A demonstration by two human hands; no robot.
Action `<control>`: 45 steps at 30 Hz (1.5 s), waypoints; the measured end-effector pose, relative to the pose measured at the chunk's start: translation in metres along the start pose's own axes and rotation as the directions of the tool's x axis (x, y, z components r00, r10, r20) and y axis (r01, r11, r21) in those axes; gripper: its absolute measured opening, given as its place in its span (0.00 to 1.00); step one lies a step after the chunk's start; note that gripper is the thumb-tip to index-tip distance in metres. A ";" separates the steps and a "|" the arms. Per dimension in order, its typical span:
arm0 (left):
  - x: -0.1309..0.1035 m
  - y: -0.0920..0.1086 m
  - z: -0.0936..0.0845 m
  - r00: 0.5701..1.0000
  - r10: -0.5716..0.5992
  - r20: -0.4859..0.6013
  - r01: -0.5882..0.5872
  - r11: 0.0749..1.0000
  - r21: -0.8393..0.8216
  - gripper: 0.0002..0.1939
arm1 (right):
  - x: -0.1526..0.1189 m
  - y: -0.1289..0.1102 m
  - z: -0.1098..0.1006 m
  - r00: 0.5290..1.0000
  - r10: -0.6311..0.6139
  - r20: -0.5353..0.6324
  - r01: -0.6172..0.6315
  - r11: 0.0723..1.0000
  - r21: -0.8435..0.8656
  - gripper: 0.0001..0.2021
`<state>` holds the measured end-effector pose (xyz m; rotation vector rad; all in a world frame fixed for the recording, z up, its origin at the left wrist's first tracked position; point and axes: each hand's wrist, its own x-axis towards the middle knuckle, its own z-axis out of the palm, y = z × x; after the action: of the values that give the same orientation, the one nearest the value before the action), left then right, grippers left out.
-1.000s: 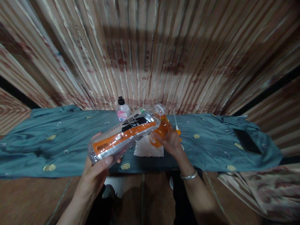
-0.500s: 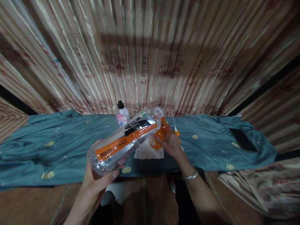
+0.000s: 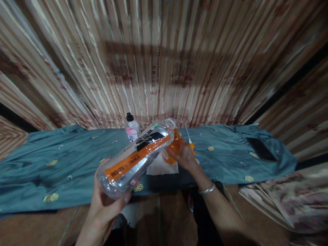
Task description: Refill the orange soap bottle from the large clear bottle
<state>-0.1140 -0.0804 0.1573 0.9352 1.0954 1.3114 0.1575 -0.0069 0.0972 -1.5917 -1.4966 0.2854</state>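
My left hand [image 3: 109, 205] is closed around the lower end of a large clear plastic bottle [image 3: 138, 153] with a silver, black and orange label. The bottle lies tilted across my view, its neck pointing up and right. My right hand [image 3: 185, 154] is wrapped round an orange see-through bottle [image 3: 175, 141], whose top is partly hidden behind the neck of the clear bottle. Whether the two mouths touch, I cannot tell. Beneath them a white paper sheet [image 3: 161, 168] rests on the cloth. Just right of the orange bottle is an orange pump top [image 3: 191, 146] with a thin clear tube.
A small bottle with a black cap and pink label [image 3: 132, 129] stands at the back. The bench is covered by a teal patterned cloth [image 3: 77, 160]. A dark phone [image 3: 261, 149] lies on the right. Behind rises a striped curtain [image 3: 153, 68].
My view has shifted slightly. The base of the clear bottle sits a little lower, so it slopes slightly more. Both hands keep their holds.
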 end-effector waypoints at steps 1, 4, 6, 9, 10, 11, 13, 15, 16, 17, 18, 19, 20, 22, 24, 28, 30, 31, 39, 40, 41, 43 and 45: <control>0.000 0.000 0.001 1.000 -0.006 -0.009 0.006 1.000 -0.009 0.51 | 0.000 0.000 0.000 1.000 -0.001 0.002 0.001 1.000 -0.003 0.29; -0.001 0.002 0.003 1.000 -0.019 -0.021 0.018 0.999 -0.026 0.51 | 0.001 0.002 0.000 1.000 -0.002 0.008 0.002 1.000 -0.016 0.29; -0.001 0.002 0.003 1.000 -0.021 -0.014 0.020 0.999 -0.029 0.50 | 0.001 0.003 0.000 1.000 -0.005 0.012 0.005 1.000 -0.018 0.30; -0.001 0.001 0.003 1.000 -0.003 0.000 0.003 0.999 -0.038 0.49 | 0.001 0.004 0.000 1.000 -0.014 0.019 0.014 1.000 -0.022 0.30; -0.001 0.000 0.003 1.000 0.003 0.001 -0.003 0.999 -0.039 0.49 | 0.001 0.004 -0.001 1.000 -0.014 0.020 0.015 1.000 -0.026 0.30; -0.001 0.000 0.003 1.000 0.007 0.002 -0.007 0.999 -0.039 0.49 | 0.001 0.004 -0.001 1.000 -0.013 0.022 0.013 0.999 -0.031 0.29; -0.002 0.000 0.003 1.000 0.013 0.003 -0.012 0.999 -0.036 0.50 | 0.001 0.004 -0.001 1.000 -0.008 0.026 0.010 0.999 -0.043 0.29; -0.002 0.000 0.003 1.000 0.012 0.002 -0.012 0.999 -0.031 0.51 | 0.001 0.003 -0.001 1.000 -0.005 0.026 0.007 0.998 -0.060 0.29; -0.002 0.000 0.003 1.000 0.012 0.003 -0.012 0.999 -0.031 0.51 | 0.001 0.003 0.000 1.000 -0.003 0.022 0.005 0.998 -0.070 0.29; -0.002 0.001 0.003 1.000 0.011 0.002 -0.011 0.999 -0.030 0.51 | 0.000 0.003 0.000 1.000 -0.002 0.016 0.004 0.997 -0.079 0.29; -0.002 0.001 0.003 1.000 0.010 -0.001 -0.010 1.000 -0.030 0.51 | 0.000 0.003 0.001 1.000 -0.002 0.009 0.003 0.996 -0.088 0.29; -0.002 0.001 0.003 1.000 0.010 -0.005 -0.010 0.999 -0.032 0.52 | 0.000 0.003 0.001 1.000 -0.004 0.005 0.005 0.995 -0.095 0.28; -0.002 0.001 0.003 1.000 0.012 -0.010 -0.012 0.999 -0.036 0.52 | 0.000 0.003 0.002 1.000 -0.008 0.002 0.008 0.995 -0.101 0.28; -0.001 0.001 0.003 1.000 0.017 -0.019 -0.018 0.999 -0.048 0.52 | 0.000 0.003 0.002 1.000 -0.018 0.001 0.018 0.994 -0.107 0.28; -0.001 0.001 0.002 1.000 0.023 -0.018 -0.024 0.997 -0.068 0.51 | 0.000 0.004 0.002 1.000 -0.026 0.000 0.026 0.994 -0.110 0.28; 0.001 0.001 0.001 1.000 0.028 -0.004 -0.029 0.996 -0.086 0.49 | 0.001 0.005 0.003 1.000 -0.025 -0.005 0.024 0.993 -0.114 0.29; 0.002 0.001 0.000 1.000 0.026 -0.005 -0.026 0.996 -0.082 0.50 | 0.001 0.006 0.003 1.000 -0.027 -0.002 0.026 0.994 -0.105 0.29; 0.002 0.001 0.000 1.000 0.024 -0.005 -0.024 0.997 -0.080 0.51 | 0.001 0.007 0.003 1.000 -0.027 0.001 0.027 0.995 -0.101 0.30; 0.002 0.003 -0.001 1.000 0.012 -0.021 -0.013 0.998 -0.057 0.55 | 0.001 0.009 0.002 1.000 -0.031 0.001 0.031 0.996 -0.089 0.34; 0.002 0.003 -0.001 1.000 0.011 -0.019 -0.013 0.998 -0.054 0.55 | 0.001 0.010 0.002 0.999 -0.033 0.000 0.033 0.995 -0.091 0.34; 0.002 0.003 -0.001 1.000 0.013 -0.017 -0.014 0.999 -0.051 0.54 | 0.001 0.010 0.002 0.999 -0.034 -0.003 0.033 0.995 -0.093 0.34; 0.002 0.003 -0.001 1.000 0.019 -0.013 -0.019 0.999 -0.047 0.53 | 0.001 0.009 0.001 0.999 -0.032 -0.003 0.032 0.995 -0.092 0.33; 0.002 0.004 -0.001 1.000 0.024 -0.012 -0.024 0.999 -0.047 0.52 | 0.001 0.009 0.001 0.999 -0.035 -0.001 0.034 0.995 -0.091 0.32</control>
<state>-0.1159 -0.0782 0.1605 0.9093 1.0609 1.3585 0.1631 -0.0042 0.0904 -1.6351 -1.5528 0.1982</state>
